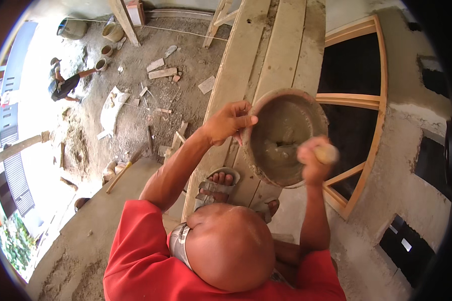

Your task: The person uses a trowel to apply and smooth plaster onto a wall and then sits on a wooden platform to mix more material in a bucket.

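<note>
My left hand [228, 123] is closed on the left rim of a round bucket [260, 170] of wet grey mortar [278, 123] above the wooden planks. My right hand [314, 160] grips the pale, rounded handle [326, 153] of a tool over the bucket's right side; it is blurred, and I cannot make out the tool's working end. My sandalled feet [221, 180] are on the planks [236, 65] just below the bucket.
Timber posts [125, 22] and a string stand beyond. Left and lower down, another person [60, 80] is near buckets [113, 32], a sack [113, 110] and rubble. A wooden window frame [379, 60] and a rough wall [407, 210] with openings flank me on the right.
</note>
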{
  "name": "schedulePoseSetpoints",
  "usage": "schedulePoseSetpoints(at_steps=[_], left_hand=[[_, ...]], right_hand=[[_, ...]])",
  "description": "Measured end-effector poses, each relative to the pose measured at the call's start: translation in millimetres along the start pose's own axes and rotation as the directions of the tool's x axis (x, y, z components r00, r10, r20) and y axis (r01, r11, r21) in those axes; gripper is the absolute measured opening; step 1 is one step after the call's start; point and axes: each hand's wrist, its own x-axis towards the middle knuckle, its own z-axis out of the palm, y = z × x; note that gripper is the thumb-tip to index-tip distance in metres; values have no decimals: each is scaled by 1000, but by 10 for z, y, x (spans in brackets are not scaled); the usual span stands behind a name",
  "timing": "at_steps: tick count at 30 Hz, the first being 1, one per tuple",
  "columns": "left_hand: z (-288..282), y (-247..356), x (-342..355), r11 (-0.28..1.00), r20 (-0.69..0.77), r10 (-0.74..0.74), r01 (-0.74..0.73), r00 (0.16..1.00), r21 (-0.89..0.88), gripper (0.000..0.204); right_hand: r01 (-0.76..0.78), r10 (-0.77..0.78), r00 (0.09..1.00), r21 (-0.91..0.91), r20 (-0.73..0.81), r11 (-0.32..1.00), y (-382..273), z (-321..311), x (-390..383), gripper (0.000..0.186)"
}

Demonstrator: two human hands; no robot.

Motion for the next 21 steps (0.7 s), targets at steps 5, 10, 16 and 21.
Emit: schedulePoseSetpoints(at_steps=[5, 10, 16, 21], left_hand=[[122, 54, -94, 998, -97, -43, 47, 994, 44, 26], [277, -173, -297, 999, -289, -48, 40, 956, -36, 31], [592, -397, -670, 974, -278, -97, 34, 956, -225, 37], [662, -483, -710, 965, -202, -72, 17, 977, -260, 41]], right_hand=[[119, -123, 992, 110, 36, 987, -350, -87, 143, 15], [389, -352, 920, 493, -170, 778, -582, -176, 505, 14], [334, -281, 938, 311, -205, 890, 133, 53, 399, 11], [77, -71, 997, 280, -31, 957, 77, -7, 171, 11]])
